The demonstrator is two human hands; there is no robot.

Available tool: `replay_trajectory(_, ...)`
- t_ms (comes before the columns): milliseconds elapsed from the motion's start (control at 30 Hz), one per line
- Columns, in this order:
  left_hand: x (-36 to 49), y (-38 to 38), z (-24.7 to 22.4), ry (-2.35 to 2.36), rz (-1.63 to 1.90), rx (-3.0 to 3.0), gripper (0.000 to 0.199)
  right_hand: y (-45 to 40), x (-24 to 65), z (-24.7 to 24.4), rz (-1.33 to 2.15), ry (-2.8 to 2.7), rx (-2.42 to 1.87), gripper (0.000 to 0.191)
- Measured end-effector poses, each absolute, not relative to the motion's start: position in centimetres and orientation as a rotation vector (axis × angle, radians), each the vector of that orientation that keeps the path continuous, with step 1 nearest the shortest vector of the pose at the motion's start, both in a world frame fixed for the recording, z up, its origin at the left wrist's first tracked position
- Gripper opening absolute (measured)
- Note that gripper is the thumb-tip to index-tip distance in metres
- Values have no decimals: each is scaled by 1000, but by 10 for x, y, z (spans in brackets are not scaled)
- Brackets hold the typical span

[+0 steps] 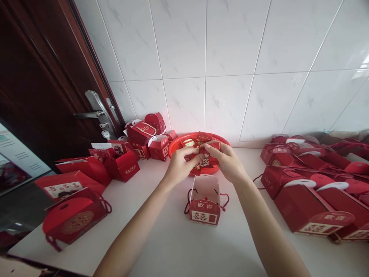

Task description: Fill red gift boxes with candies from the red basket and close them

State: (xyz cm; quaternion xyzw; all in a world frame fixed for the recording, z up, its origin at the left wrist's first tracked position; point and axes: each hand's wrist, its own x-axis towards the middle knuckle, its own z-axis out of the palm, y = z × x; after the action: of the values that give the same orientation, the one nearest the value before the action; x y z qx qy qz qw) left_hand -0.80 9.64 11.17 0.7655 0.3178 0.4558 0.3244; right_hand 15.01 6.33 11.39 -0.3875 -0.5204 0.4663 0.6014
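Observation:
Over a red plastic basket (173, 148), my left hand (181, 163) and my right hand (226, 159) are both closed on a small red packet (211, 150) with printed characters. More small packets, red and gold, lie in the basket beneath my fingers. Just in front of the basket, an open red gift box (204, 211) stands upright between my forearms. It has a white inside and a dark red cord loop on each side.
Red gift boxes (123, 165) stand in a group on the left of the white table (173, 246). Many more boxes (305, 207) crowd the right side. Behind are a tiled wall (184, 104) and a dark door (46, 73) with a metal handle.

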Motion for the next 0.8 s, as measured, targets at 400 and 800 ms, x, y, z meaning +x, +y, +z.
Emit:
replay_trajectory(400, -35, 119, 119, 1087, 1430, 1919, 20, 51, 153, 119, 955, -1797, -1202, 21)
replay_trajectory(800, -31, 111, 120, 997, 1331, 1904, 27, 54, 167, 113, 752, -1912, -1246, 19)
